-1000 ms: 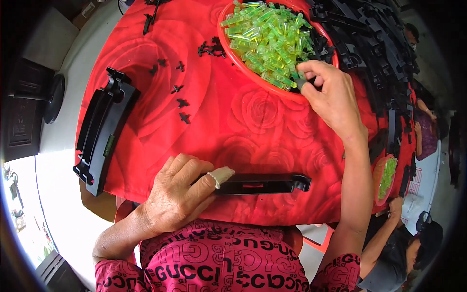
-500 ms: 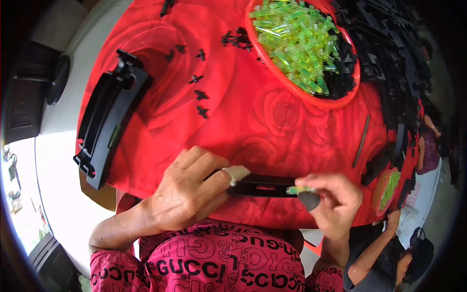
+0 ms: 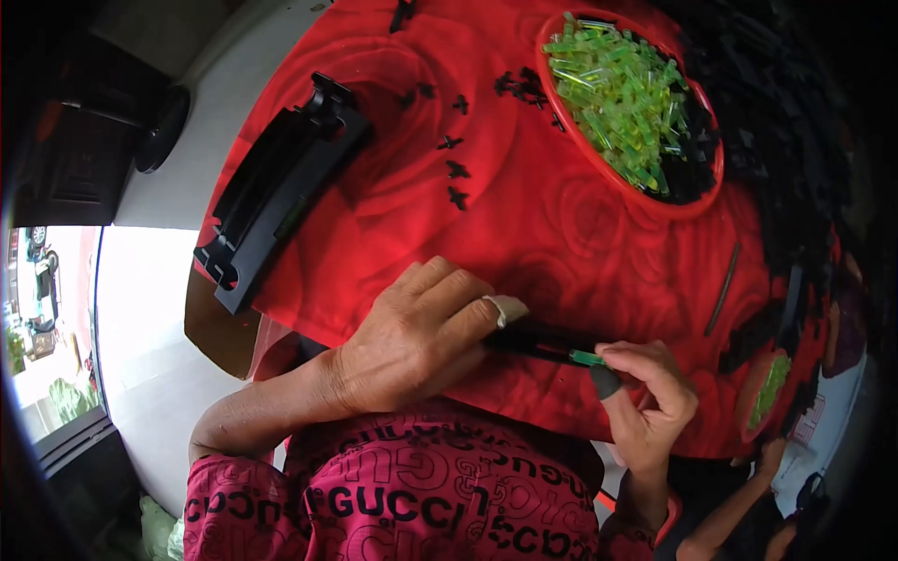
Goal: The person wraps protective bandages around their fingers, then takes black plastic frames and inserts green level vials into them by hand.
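My left hand (image 3: 416,332) grips a long black plastic bar (image 3: 538,344) near the table's front edge, its taped index finger lying along the bar's top. My right hand (image 3: 645,402), a dark cot on the thumb, pinches a small green translucent piece (image 3: 587,357) and presses it against the bar's right end. Farther back stands a red bowl (image 3: 697,201) heaped with the same green pieces (image 3: 617,93).
A red patterned cloth (image 3: 561,234) covers the table. A long black tray (image 3: 281,192) lies at the left edge. Small black clips (image 3: 454,168) are scattered mid-table. A heap of black bars (image 3: 795,140) fills the right. A second bowl (image 3: 769,388) and another person's arm (image 3: 748,505) are lower right.
My right hand left the red bowl and came down to the bar's right end with a green piece. The left hand kept hold of the bar.
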Motion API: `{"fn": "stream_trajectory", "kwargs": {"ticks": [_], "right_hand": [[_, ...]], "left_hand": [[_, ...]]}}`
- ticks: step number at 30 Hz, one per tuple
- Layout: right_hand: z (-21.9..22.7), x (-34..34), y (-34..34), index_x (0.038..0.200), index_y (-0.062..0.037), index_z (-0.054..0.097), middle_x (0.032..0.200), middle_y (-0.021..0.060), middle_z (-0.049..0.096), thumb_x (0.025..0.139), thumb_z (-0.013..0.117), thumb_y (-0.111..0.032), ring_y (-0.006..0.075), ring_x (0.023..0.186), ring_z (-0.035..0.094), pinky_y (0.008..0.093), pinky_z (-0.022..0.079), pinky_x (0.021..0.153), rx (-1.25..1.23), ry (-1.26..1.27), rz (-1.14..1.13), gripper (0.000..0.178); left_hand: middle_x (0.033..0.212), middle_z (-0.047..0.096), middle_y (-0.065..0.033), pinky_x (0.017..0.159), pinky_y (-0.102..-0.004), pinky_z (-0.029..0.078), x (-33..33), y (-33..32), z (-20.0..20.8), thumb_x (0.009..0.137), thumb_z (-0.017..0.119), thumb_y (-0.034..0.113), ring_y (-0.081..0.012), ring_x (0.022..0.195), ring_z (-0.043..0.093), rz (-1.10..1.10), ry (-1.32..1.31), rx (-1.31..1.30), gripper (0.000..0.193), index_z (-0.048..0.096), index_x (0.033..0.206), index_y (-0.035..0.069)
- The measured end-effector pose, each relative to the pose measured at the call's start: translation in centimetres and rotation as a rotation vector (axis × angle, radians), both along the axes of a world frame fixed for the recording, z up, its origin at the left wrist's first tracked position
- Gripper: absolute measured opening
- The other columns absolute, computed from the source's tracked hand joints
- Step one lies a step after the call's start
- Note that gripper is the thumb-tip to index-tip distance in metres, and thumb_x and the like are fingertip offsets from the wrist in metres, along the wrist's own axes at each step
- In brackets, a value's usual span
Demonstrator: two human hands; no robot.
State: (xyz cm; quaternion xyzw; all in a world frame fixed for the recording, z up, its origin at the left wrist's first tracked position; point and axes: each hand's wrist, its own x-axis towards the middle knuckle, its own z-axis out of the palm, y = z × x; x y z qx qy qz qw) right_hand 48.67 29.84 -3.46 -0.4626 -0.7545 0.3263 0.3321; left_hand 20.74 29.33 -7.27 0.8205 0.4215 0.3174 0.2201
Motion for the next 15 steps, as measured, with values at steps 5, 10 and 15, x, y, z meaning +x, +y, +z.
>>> {"fn": "stream_trajectory", "kwargs": {"ticks": [5, 10, 15], "right_hand": [[0.0, -0.1, -0.1, 0.101, -0.0043, 0.075, 0.098, 0.0091, 0.076, 0.073, 0.079, 0.008, 0.0229, 0.083, 0.068, 0.0309, 0.053, 0.071, 0.102, -0.140, 0.041, 0.031], [-0.1, 0.3, -0.2, 0.103, -0.0058, 0.076, 0.097, 0.0069, 0.075, 0.073, 0.079, 0.008, 0.0200, 0.077, 0.062, 0.0303, 0.049, 0.066, 0.147, -0.138, 0.022, 0.033], [-0.3, -0.5, -0.3, 0.103, -0.0062, 0.077, 0.098, 0.0076, 0.076, 0.072, 0.079, 0.008, 0.0195, 0.078, 0.063, 0.0294, 0.049, 0.066, 0.105, -0.085, -0.001, 0.034]], "left_hand": [[0.105, 0.064, -0.0115, 0.076, -0.0393, 0.049, 0.2, 0.2, -0.1, 0.076, 0.078, 0.009, -0.0282, 0.087, 0.061, -0.005, -0.037, -0.003, 0.049, 0.066, 0.123, 0.004], [0.107, 0.064, -0.0128, 0.076, -0.0387, 0.049, 0.5, 0.0, 0.6, 0.074, 0.081, 0.007, -0.0275, 0.088, 0.061, -0.006, -0.054, -0.011, 0.049, 0.067, 0.121, 0.004], [0.109, 0.063, -0.0117, 0.077, -0.0383, 0.049, 0.4, -0.1, 0.8, 0.071, 0.083, 0.005, -0.0272, 0.092, 0.061, -0.020, -0.089, 0.011, 0.047, 0.070, 0.116, 0.006]]}}
